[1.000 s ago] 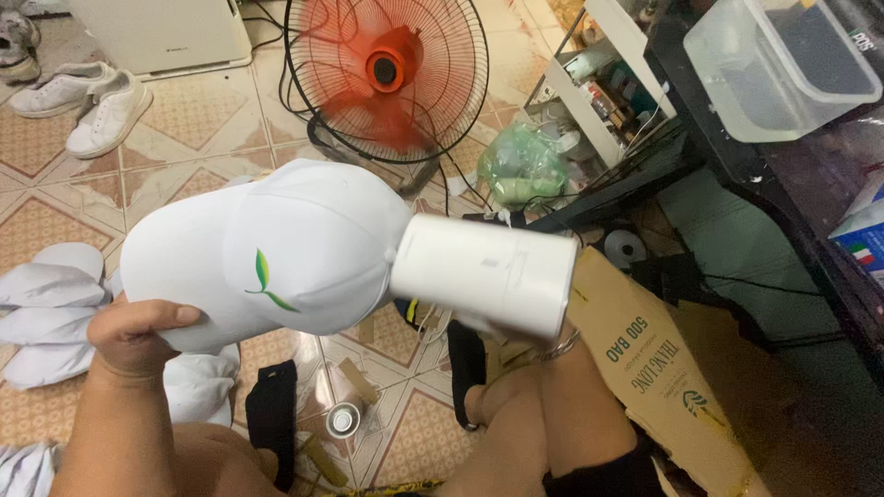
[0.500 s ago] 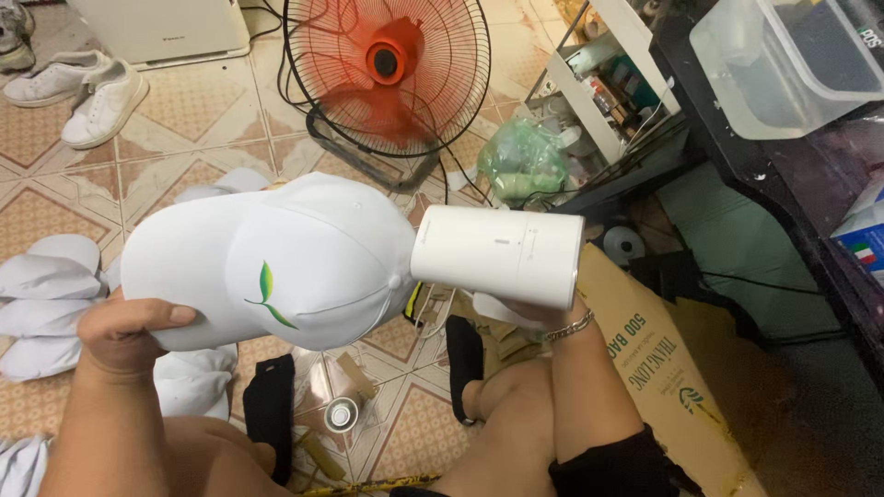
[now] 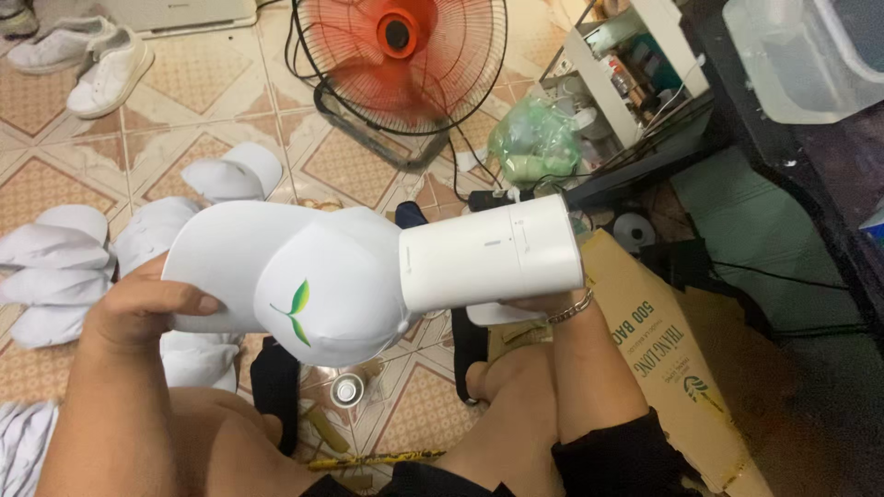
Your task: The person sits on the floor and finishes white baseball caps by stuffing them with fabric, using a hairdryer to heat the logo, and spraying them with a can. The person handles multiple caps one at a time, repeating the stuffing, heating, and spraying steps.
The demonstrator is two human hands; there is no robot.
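Left hand [image 3: 147, 308] clamped on white cap [image 3: 295, 276] brim; right hand [image 3: 543, 304], mostly hidden, gripping white dryer [image 3: 493, 253], nozzle against cap crown just beside.

Left hand [image 3: 147, 308] clenched; right hand [image 3: 543, 304] mostly hidden

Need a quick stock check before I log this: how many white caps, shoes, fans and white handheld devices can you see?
White caps: 6, one in the left hand (held cap; floor caps)
White shoes: 2
Fans: 1
White handheld device: 1
Total: 10
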